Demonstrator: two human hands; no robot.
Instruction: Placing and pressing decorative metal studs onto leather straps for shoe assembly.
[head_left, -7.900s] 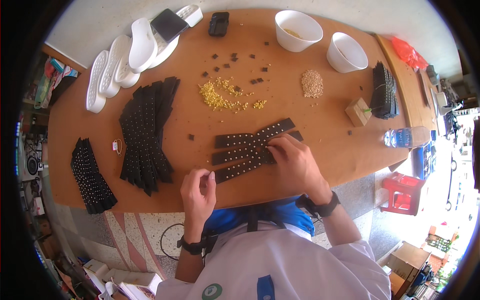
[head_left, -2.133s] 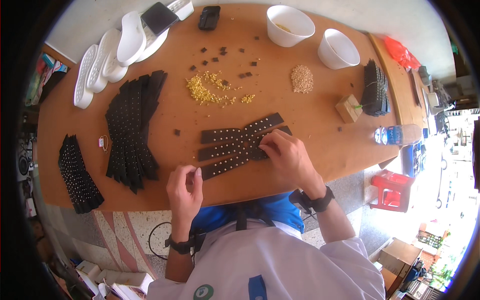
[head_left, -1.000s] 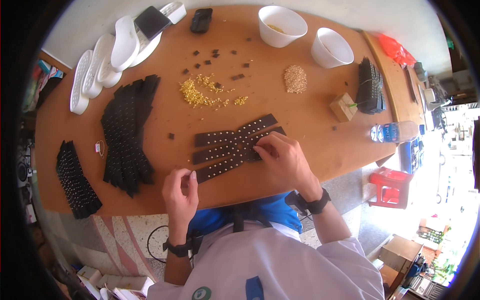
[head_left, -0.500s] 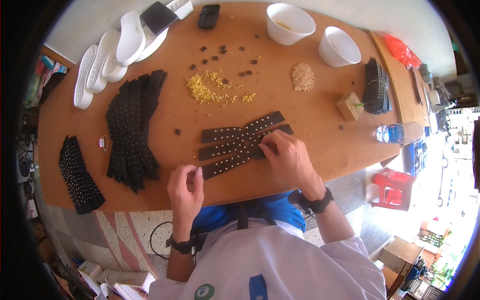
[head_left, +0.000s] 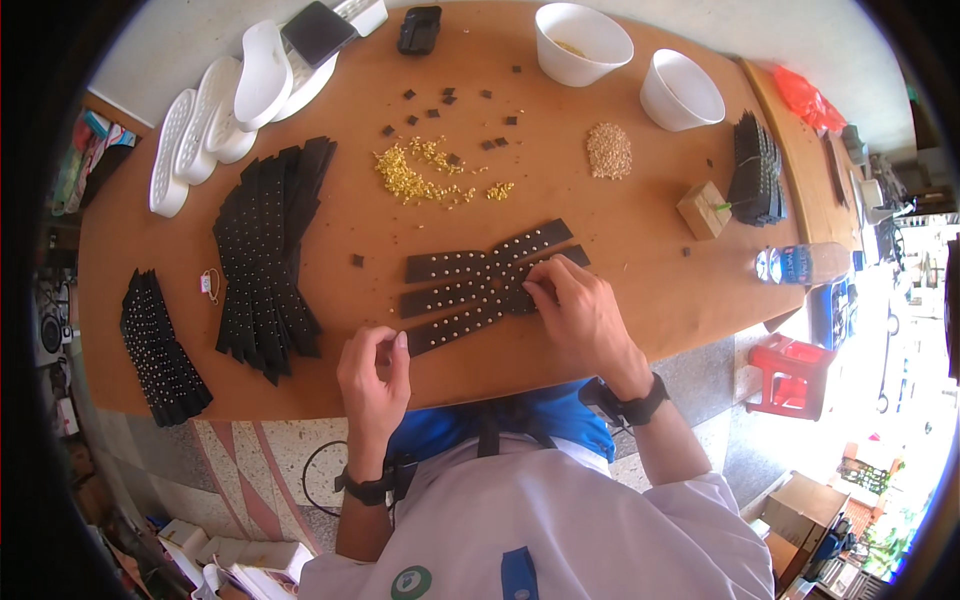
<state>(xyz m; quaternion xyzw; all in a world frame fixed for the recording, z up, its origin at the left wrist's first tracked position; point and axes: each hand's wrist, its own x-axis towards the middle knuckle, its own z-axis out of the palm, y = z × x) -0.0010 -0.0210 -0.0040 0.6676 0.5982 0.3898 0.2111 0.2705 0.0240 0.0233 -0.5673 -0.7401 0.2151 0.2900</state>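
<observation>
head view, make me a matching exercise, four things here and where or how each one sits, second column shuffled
Column one:
1. studded black crossed straps
2. bright gold studs
3. clear plastic bottle
4. red plastic stool

Column two:
A. lying on its side
B. on the floor
C. partly covered by the right hand
D. loose, near scattered small black squares

Pairs: 1-C, 2-D, 3-A, 4-B

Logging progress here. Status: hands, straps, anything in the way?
Left hand at left end of black studded straps, right hand over right part; grips unclear. Straps spread, converging mid-length. Right hand hides part; small dark square apart, left.
</observation>
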